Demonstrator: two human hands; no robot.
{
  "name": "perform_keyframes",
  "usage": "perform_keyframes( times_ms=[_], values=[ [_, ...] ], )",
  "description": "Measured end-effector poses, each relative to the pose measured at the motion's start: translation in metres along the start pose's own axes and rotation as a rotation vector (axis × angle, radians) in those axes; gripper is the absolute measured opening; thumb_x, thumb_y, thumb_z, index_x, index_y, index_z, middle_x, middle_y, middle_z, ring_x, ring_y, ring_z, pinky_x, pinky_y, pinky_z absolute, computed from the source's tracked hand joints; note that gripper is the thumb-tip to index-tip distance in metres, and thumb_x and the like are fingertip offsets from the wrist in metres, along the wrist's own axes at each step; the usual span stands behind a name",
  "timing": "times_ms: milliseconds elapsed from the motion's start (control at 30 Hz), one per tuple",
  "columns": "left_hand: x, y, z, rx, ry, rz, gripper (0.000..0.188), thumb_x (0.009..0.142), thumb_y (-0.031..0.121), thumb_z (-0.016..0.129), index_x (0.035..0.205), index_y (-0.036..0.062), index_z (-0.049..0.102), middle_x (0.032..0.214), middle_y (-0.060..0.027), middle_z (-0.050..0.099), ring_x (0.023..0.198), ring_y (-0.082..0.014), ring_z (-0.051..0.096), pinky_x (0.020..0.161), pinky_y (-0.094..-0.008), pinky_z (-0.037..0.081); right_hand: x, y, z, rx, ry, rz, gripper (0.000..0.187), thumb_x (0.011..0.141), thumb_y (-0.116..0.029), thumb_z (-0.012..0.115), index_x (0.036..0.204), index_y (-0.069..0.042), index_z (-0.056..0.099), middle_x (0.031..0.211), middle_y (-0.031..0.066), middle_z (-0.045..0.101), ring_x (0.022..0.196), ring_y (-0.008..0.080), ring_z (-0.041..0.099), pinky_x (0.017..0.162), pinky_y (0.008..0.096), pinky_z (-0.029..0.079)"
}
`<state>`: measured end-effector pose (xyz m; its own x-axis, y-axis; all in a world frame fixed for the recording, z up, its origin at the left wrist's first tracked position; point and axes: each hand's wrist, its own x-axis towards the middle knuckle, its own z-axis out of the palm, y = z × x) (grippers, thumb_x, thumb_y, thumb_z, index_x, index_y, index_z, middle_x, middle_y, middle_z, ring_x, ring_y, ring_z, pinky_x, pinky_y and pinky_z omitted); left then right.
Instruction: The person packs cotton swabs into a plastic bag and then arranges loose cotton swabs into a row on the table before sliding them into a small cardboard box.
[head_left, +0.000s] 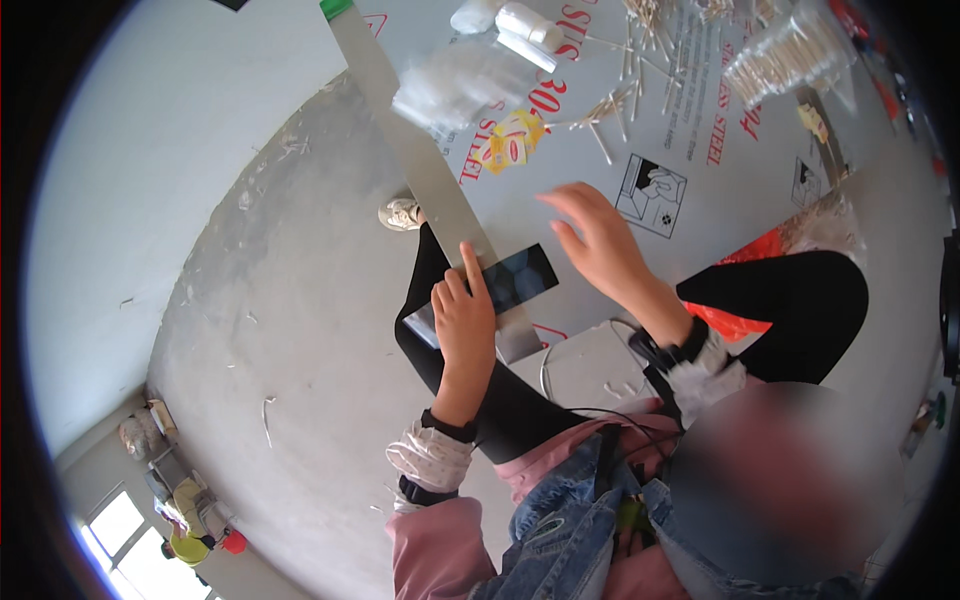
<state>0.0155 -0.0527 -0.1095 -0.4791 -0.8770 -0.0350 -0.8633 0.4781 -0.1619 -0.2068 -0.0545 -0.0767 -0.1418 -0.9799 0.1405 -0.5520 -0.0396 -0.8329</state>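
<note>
Black-screened smartphone (520,277) lies aslant across the bare metal strip (425,160) that edges the tabletop (590,265), its pale left end jutting past the strip over the person's black-trousered left leg (425,290); the left hand (466,315) lies over the middle of the phone, index finger stretched out toward the far end of the strip, the other fingers bent; its thumb is hidden, so I cannot tell whether it grips the phone or only rests there.

The right hand (605,245) is apart from the left, over the tabletop to the right of the phone; its fingers are loosely extended, the thumb spread away from them, nothing between them.

Grey film with red lettering covers the tabletop; beyond the hands lie a yellow packet (512,142), crumpled clear plastic bags (465,85) and a white cylindrical container (530,28); loose cotton swabs (607,112) are scattered to the right of these, and a clear bag of cotton swabs (785,65) lies farther right; red plastic (735,325) shows beside the right leg (800,310); a pale shoe (400,213) stands on the grey floor (290,300), left of the strip.
</note>
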Motion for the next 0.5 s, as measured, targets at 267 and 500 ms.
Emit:
perform_keyframes(
  times_ms=[267, 500],
  values=[
    [-0.006, -0.005, -0.031, -0.359, -0.185, -0.01, 0.092, 0.074, 0.001, 0.069, 0.155, -0.0018, 0.024, 0.149, -0.0285, 0.038, 0.137, -0.0393, 0.043, 0.117, -0.0524, 0.031, 0.043, 0.04, 0.028, -0.496, -0.215, -0.31, 0.052, 0.093, -0.011, 0.062, 0.143, -0.006, 0.05, 0.15, 0.0127, 0.046, 0.143, 0.0273, 0.04, 0.119, 0.0521, 0.027],
    [0.003, -0.009, -0.063, -0.585, -0.263, -0.07, 0.092, 0.068, -0.009, 0.054, 0.154, -0.0035, 0.022, 0.154, -0.0307, 0.031, 0.144, -0.0434, 0.032, 0.119, -0.0572, 0.022, 0.084, 0.087, -0.073, -0.608, -0.011, -0.177, 0.062, 0.083, 0.014, 0.05, 0.139, -0.012, 0.055, 0.147, 0.011, 0.05, 0.139, 0.0323, 0.044, 0.116, 0.0445, 0.036]
  ],
)
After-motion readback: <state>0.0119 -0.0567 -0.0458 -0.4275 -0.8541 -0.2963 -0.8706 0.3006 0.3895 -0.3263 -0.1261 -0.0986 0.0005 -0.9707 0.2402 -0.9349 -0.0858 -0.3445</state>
